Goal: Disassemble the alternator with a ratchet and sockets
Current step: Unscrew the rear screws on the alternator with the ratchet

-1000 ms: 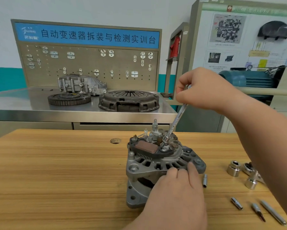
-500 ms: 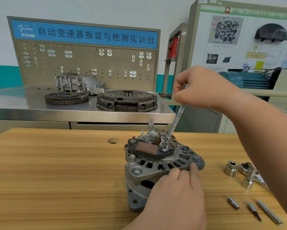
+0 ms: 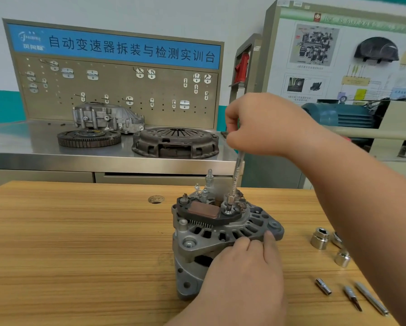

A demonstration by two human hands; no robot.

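A grey alternator (image 3: 211,238) stands on the wooden table (image 3: 79,255), its black rectifier plate facing up. My left hand (image 3: 244,274) grips the housing's near side, fingers curled over the rim. My right hand (image 3: 263,125) holds the top of a slim steel extension bar (image 3: 236,175), which stands nearly upright. A small socket at the bar's lower end sits on a fastener at the plate's right side. Whether a ratchet is in my right fist is hidden.
Two chrome sockets (image 3: 320,238) (image 3: 342,258) lie right of the alternator, partly behind my right forearm. Small bits (image 3: 323,286) (image 3: 352,295) and a rod (image 3: 371,298) lie near the front right. A hole (image 3: 156,199) marks the table. Behind stands a steel bench with a clutch cover (image 3: 175,142).
My right hand has shifted left over the alternator, bringing the bar from a lean to nearly upright. My left hand keeps its grip on the housing.
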